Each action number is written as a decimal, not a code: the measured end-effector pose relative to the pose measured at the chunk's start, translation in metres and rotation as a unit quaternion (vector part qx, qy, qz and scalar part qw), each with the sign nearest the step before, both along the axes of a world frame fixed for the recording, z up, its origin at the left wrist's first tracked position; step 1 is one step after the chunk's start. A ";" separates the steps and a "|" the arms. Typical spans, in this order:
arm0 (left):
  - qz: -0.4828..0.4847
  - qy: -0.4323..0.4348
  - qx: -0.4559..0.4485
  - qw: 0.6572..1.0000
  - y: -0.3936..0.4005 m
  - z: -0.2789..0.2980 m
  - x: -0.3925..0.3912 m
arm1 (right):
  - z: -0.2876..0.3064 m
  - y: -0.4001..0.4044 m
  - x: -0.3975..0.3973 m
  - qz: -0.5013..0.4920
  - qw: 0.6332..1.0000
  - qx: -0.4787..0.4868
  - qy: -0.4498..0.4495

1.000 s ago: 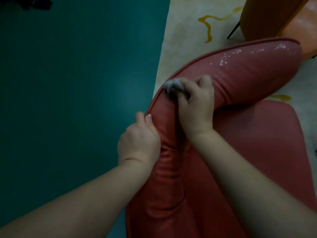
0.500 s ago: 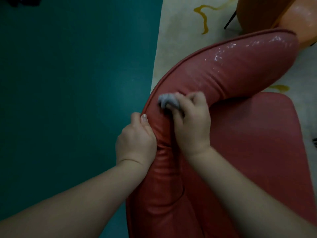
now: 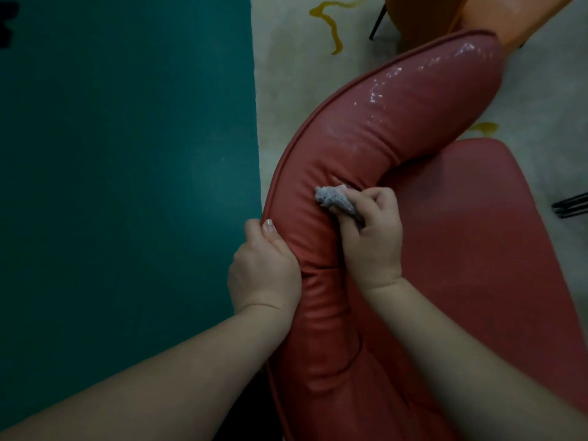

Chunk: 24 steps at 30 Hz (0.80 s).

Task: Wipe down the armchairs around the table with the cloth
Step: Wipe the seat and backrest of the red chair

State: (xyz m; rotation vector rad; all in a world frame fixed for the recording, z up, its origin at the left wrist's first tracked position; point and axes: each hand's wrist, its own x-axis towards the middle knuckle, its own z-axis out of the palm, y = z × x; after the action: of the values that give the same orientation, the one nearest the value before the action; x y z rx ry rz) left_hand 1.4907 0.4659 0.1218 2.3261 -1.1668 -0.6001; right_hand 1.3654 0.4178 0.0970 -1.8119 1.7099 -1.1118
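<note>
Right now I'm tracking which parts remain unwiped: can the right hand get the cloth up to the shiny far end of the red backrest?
Probably yes. The right hand holds the cloth on the red backrest, and nothing lies on the padding between it and the shiny far end. The left hand grips the outer edge, out of that path.

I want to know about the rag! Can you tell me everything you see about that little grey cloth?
The cloth is small, pale grey and fluffy-looking, scrunched into a wad. The right hand holds it in a curled grip, pressing it on the padded inner curve of the red armchair's backrest. Only its front end pokes out past the fingers.
</note>
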 end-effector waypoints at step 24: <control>-0.068 0.096 0.063 0.991 -0.006 0.000 0.016 | 0.001 -0.024 0.026 -0.281 0.954 0.091 -0.047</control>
State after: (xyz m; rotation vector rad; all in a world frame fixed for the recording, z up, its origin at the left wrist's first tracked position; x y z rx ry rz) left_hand 1.5070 0.4595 0.1221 2.2448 -1.2337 -0.9494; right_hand 1.3917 0.3934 0.0977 -1.1649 2.2550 -1.1738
